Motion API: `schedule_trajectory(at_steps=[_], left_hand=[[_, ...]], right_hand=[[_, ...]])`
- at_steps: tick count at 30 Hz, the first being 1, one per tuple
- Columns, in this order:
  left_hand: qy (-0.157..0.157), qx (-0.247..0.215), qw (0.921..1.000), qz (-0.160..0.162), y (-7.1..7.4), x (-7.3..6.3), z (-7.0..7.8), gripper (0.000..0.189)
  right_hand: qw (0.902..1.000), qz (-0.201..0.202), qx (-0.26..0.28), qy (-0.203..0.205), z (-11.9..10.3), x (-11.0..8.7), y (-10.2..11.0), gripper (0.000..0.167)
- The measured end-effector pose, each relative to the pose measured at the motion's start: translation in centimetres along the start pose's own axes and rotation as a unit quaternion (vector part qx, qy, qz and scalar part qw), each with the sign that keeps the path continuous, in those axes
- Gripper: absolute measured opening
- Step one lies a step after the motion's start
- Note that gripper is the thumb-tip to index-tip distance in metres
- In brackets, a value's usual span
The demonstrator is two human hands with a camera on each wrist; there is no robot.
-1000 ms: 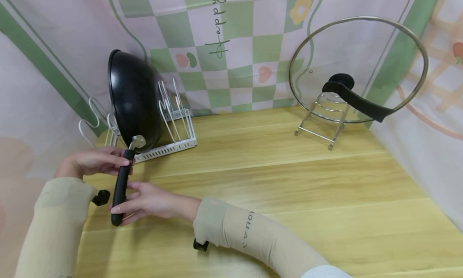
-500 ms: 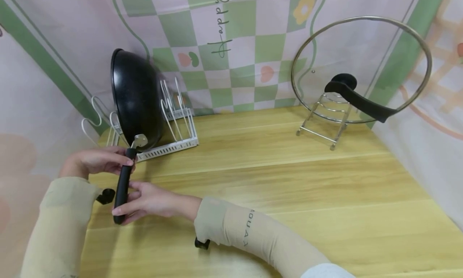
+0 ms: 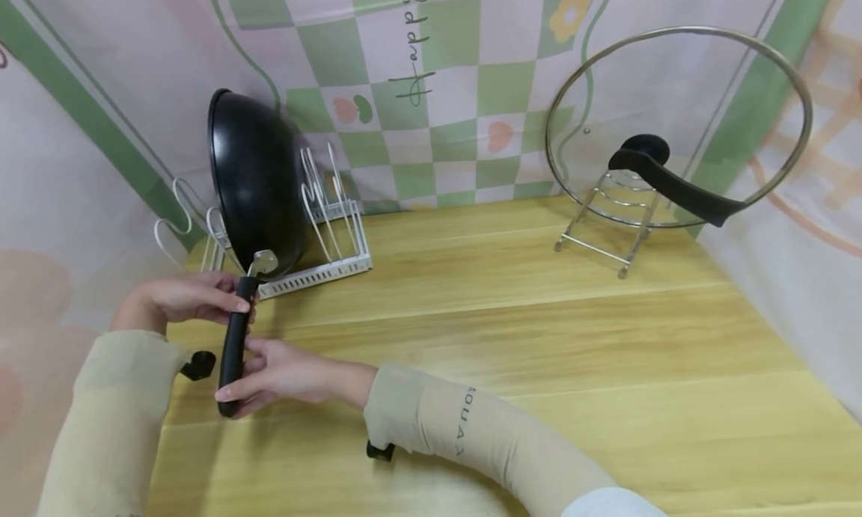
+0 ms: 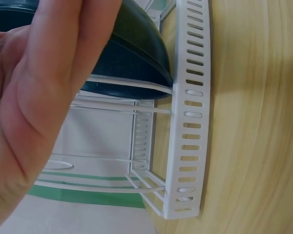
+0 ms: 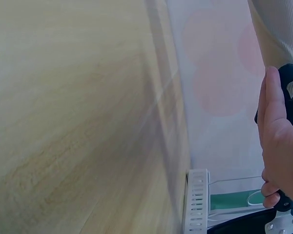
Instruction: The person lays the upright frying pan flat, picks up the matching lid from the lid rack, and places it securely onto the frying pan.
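A black wok [image 3: 259, 188] stands on its side in a white slotted rack [image 3: 316, 277], its handle [image 3: 234, 345] reaching toward the front. My left hand [image 3: 191, 298] grips the handle close to its metal bracket, thumb lying across the top. Lower down, my right hand [image 3: 286, 371] pinches the handle's end between thumb and fingers. In the left wrist view the wok's rim [image 4: 156, 73] sits between the wires of the rack, right by its slotted side rail [image 4: 188, 136]. The right wrist view shows the right hand [image 5: 278, 141] along the handle.
At the back right a glass lid [image 3: 680, 113] with a black handle leans upright on a small metal wire stand [image 3: 592, 251]. Patterned cloth walls [image 3: 444, 128] rise behind and beside the wooden table [image 3: 512, 330].
The whole scene has shifted slightly right in the head view. Both hands keep their hold on the handle, and the wok stays in the rack.
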State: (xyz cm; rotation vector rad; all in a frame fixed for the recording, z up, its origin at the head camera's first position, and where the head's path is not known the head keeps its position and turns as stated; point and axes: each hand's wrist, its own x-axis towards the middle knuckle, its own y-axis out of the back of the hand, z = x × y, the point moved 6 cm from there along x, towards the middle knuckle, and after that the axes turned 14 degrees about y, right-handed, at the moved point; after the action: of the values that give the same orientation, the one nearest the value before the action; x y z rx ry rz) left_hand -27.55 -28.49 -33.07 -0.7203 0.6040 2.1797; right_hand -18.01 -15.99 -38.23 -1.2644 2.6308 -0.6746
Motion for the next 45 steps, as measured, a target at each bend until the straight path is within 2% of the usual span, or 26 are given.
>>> schedule_trajectory(at_steps=[5, 13, 24, 38, 45], left_hand=[[0.008, 0.014, 0.9998, 0.009, -0.1, 0.1, 0.2, 0.018], [0.038, 0.032, 0.9983, 0.028, -0.3, 0.7, 0.6, 0.028], [0.062, 0.033, 0.9970, 0.033, -0.7, 1.2, 0.7, 0.037], [0.043, 0.024, 0.9983, 0.032, -1.0, 1.5, 0.9, 0.028], [0.028, 0.014, 0.9990, 0.032, -1.1, 1.4, 0.8, 0.027]], right_hand=[[0.9999, 0.014, -0.003, -0.001, -0.1, -0.1, 0.0, 0.072], [0.9982, 0.045, -0.036, -0.018, -0.5, -0.3, 0.6, 0.084], [0.9961, 0.060, -0.052, -0.038, -0.2, -0.3, 1.1, 0.086], [0.9936, 0.053, -0.080, -0.061, -0.3, -0.5, 2.0, 0.085], [0.9917, 0.055, -0.101, -0.058, -0.3, -0.5, 2.3, 0.086]])
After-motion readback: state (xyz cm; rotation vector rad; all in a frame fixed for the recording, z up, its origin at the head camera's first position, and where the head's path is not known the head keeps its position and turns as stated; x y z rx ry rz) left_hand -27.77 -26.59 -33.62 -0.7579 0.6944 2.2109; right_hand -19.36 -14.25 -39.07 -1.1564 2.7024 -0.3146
